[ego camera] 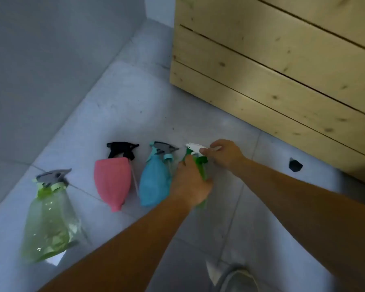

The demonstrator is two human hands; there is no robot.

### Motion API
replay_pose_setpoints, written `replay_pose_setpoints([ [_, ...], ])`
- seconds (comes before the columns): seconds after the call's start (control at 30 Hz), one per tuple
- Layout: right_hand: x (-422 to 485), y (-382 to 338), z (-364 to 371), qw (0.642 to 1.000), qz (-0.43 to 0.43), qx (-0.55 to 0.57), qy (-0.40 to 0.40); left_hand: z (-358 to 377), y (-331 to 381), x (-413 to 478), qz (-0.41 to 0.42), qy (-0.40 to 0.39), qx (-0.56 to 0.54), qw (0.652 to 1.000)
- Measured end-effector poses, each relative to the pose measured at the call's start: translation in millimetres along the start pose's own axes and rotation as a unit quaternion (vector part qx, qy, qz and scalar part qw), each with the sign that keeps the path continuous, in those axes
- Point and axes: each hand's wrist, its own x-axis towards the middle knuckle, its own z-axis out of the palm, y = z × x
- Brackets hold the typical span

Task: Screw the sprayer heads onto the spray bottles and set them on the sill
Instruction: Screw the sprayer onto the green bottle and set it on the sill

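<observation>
Several spray bottles stand in a row on the grey tiled floor [236,209]. My left hand [190,184] grips the body of a dark green bottle [202,167] at the right end. My right hand [226,154] pinches that bottle's white sprayer head [195,147], which sits at its neck. To the left stand a blue bottle [154,184] with a grey sprayer head [163,148] beside its neck, a pink bottle [113,182] with a black sprayer head [122,149] behind it, and a clear light-green bottle [50,220] carrying a grey sprayer head [52,177].
A wooden slatted crate [282,66] rises at the right behind the bottles. A small black object [295,165] lies on the floor by the crate's base. A grey wall [51,60] runs along the left. My shoe [234,279] shows at the bottom edge.
</observation>
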Motion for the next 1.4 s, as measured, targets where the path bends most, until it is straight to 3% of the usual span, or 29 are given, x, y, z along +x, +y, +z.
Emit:
replay_pose_setpoints([
  [0.3, 6, -6, 10, 0.998, -0.018, -0.059, 0.024, 24, -13, -4, 0.01, 0.065, 0.017, 0.998],
  [0.53, -3, -6, 3, 1.0, 0.01, 0.021, -0.003, 33, -15, -16, 0.007, 0.056, 0.052, 0.997],
  [0.77, -34, -15, -34, 0.992, -0.012, 0.125, -0.013, 26, -4, -44, 0.05, 0.057, -0.091, 0.993],
  [0.93, -74, -57, -68, 0.988, -0.072, 0.135, -0.007, -10, 14, -88, 0.087, 0.074, -0.191, 0.975],
  [1.07, -128, -119, -95, 0.974, -0.146, 0.17, 0.033, -64, 30, -137, 0.121, 0.127, -0.201, 0.964],
  [1.4, -316, -262, -126, 0.881, -0.359, 0.3, 0.062, -213, 23, -289, 0.17, 0.135, -0.209, 0.954],
])
